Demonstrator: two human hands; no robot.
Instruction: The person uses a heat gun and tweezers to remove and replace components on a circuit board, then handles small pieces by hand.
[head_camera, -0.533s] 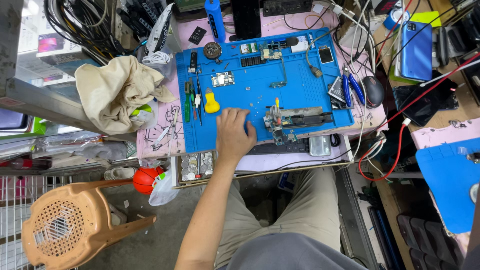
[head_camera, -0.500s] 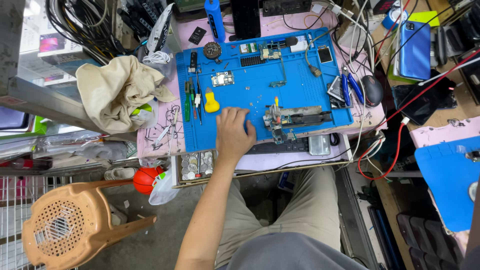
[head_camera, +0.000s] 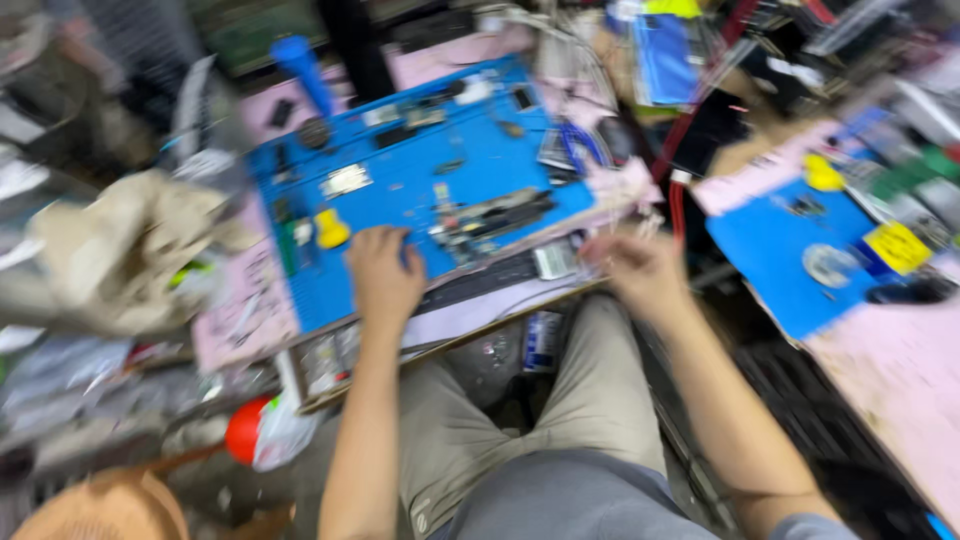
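The view is smeared by motion. At far left a crumpled beige cloth (head_camera: 120, 250) lies on the bench, with a red rounded object and a clear plastic bag (head_camera: 262, 432) below it near the floor. The left hand (head_camera: 383, 272) rests palm down on the lower edge of the large blue rubber work mat (head_camera: 400, 185), fingers loosely spread and gripping nothing, just right of a small yellow bottle-shaped piece (head_camera: 331, 228). A dark clamped device holder (head_camera: 490, 215) sits on the mat just beside that hand. The right hand (head_camera: 640, 270) hovers at the bench edge; whether its fingers are curled cannot be told. Further right lies a second blue mat (head_camera: 775, 250) carrying a yellow square label (head_camera: 897, 246).
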